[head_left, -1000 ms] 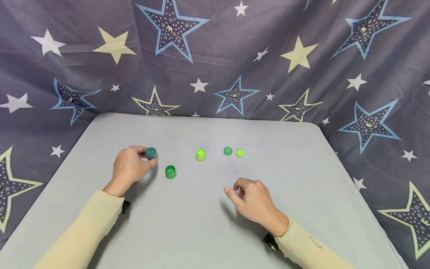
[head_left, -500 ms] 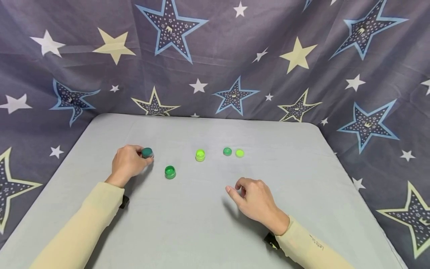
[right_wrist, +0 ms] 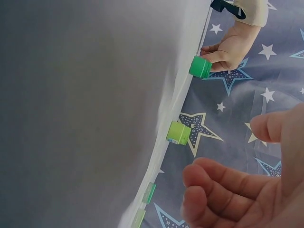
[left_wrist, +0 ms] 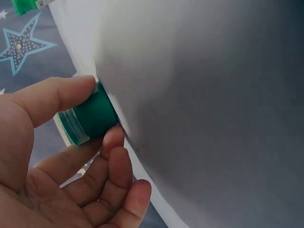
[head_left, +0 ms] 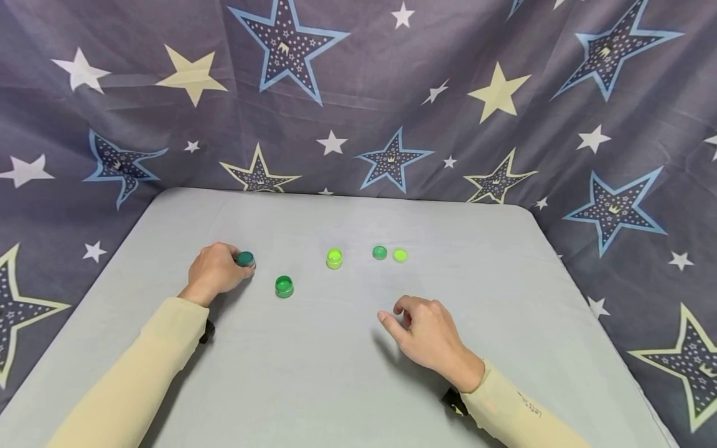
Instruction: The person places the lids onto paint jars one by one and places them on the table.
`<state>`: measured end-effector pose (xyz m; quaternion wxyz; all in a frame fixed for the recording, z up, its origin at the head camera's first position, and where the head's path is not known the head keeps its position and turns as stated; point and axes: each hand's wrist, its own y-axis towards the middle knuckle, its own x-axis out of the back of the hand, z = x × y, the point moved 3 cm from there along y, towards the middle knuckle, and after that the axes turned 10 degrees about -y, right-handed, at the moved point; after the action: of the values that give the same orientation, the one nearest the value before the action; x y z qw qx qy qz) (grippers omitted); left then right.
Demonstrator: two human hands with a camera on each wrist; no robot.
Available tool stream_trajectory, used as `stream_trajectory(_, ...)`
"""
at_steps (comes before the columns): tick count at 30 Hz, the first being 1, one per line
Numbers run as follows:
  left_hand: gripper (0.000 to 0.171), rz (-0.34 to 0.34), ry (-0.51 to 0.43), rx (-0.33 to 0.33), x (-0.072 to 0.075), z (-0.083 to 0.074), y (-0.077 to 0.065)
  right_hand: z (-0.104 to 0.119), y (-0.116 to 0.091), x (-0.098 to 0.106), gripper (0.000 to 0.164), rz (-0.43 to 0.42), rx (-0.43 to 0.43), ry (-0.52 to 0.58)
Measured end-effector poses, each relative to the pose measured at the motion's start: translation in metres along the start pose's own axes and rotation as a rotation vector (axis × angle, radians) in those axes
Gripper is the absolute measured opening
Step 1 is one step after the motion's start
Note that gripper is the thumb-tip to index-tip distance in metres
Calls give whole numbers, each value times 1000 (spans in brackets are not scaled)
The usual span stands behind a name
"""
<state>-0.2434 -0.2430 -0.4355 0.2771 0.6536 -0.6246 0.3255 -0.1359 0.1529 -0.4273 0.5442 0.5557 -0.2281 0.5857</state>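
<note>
At the left of the table, my left hand (head_left: 215, 269) pinches a small dark teal paint jar (head_left: 245, 259) between thumb and fingers. In the left wrist view the teal jar (left_wrist: 91, 119) has its base right at the table surface, and its lid end faces the palm. To its right stands an uncapped green jar (head_left: 284, 286), with an uncapped lime-green jar (head_left: 334, 259) farther along. My right hand (head_left: 428, 333) hovers over the table with loosely curled fingers and nothing in them. In the right wrist view its fingers (right_wrist: 223, 187) and thumb are apart.
A green lid (head_left: 379, 252) and a lime-green lid (head_left: 400, 255) lie side by side beyond the right hand. The table has a pale grey cover (head_left: 313, 373). A dark curtain with stars (head_left: 358, 93) closes off the back and sides.
My left hand has moved slightly left and lowered the teal jar to the table surface. The right hand and the other jars and lids stay nearly still.
</note>
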Motion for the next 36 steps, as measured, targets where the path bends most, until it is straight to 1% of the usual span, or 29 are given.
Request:
stream_trajectory(4, 46, 9, 7, 2, 0, 1, 1, 0, -1, 0, 27, 5, -5, 2)
stream_trajectory(10, 60, 18, 4, 2, 0, 2, -2, -1, -1, -1, 27, 0, 6, -4)
stream_trajectory(15, 66, 7, 21, -19, 1, 1, -8, -1, -1, -2, 28, -18, 31, -21)
stream_trajectory(20, 71, -18, 33, -55, 3, 0, -18, -2, -1, -2, 32, -19, 39, -23)
stream_trajectory(25, 68, -48, 41, -88, 7, -6, -29, -4, -1, 0, 36, -16, 38, -24)
stream_trajectory(28, 63, -47, 34, -96, 9, -12, -36, -5, -1, 1, 38, -22, 43, -32)
stream_trajectory(32, 57, -9, 23, -101, 6, -19, -45, -7, -1, 1, 39, -20, 44, -34)
stream_trajectory(36, 54, 28, 6, -126, 2, -25, -52, -10, -1, 2, 41, -19, 42, -41)
